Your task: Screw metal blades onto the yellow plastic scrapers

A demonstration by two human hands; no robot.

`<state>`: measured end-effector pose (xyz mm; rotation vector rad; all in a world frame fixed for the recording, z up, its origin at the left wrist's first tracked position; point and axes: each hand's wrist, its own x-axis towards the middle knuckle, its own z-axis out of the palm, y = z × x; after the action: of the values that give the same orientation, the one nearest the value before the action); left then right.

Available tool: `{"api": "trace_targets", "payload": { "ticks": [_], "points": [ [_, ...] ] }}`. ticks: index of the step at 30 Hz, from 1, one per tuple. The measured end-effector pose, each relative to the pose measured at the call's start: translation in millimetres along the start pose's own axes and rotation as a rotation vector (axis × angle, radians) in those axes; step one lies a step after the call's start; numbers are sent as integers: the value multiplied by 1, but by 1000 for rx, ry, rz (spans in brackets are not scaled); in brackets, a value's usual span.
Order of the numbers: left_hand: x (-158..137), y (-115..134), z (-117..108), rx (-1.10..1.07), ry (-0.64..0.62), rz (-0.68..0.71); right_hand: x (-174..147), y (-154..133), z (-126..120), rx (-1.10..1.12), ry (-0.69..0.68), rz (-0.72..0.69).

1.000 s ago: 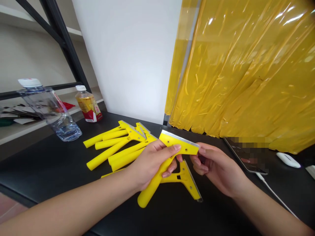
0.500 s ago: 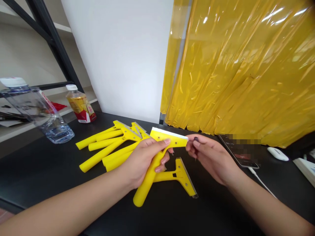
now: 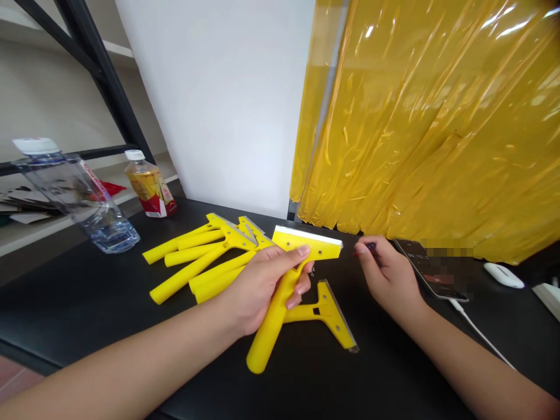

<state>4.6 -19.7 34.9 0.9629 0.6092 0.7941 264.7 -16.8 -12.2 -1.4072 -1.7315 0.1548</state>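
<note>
My left hand point(image 3: 271, 274) is closed around a yellow scraper point(image 3: 273, 321), its thumb lying on the wide head and the blade edge turned up and away. Apart from the right end of that head, my right hand point(image 3: 387, 268) has its fingers curled and pinches a small dark piece point(image 3: 371, 245) with a bit of red at the fingertips. What this piece is, I cannot make out. Under the held tool, a second yellow scraper point(image 3: 335, 318) lies on the black table point(image 3: 385, 373). To the left, several more yellow scrapers point(image 3: 192, 268) lie in an overlapping pile.
A clear bottle point(image 3: 94, 201) and a red-and-yellow drink bottle point(image 3: 151, 186) stand at the back left. At the right are a phone point(image 3: 426, 271) with a white cable point(image 3: 481, 332) and a white case point(image 3: 504, 275). Yellow plastic sheeting point(image 3: 429, 128) hangs behind.
My right hand has drawn back to the right, from the end of the scraper head, and its fingers have curled in more. My left hand keeps its hold. The view has shifted slightly.
</note>
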Motion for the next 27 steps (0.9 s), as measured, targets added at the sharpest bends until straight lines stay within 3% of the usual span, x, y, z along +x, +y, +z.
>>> {"api": "trace_targets", "payload": {
  "ticks": [8, 27],
  "points": [
    [4, -5, -5, -26, -1, -6, -12, -12, 8, 80, -38, -94],
    [6, -6, -4, -30, 24, -34, -11, -14, 14, 37, -87, -232]
  ]
}}
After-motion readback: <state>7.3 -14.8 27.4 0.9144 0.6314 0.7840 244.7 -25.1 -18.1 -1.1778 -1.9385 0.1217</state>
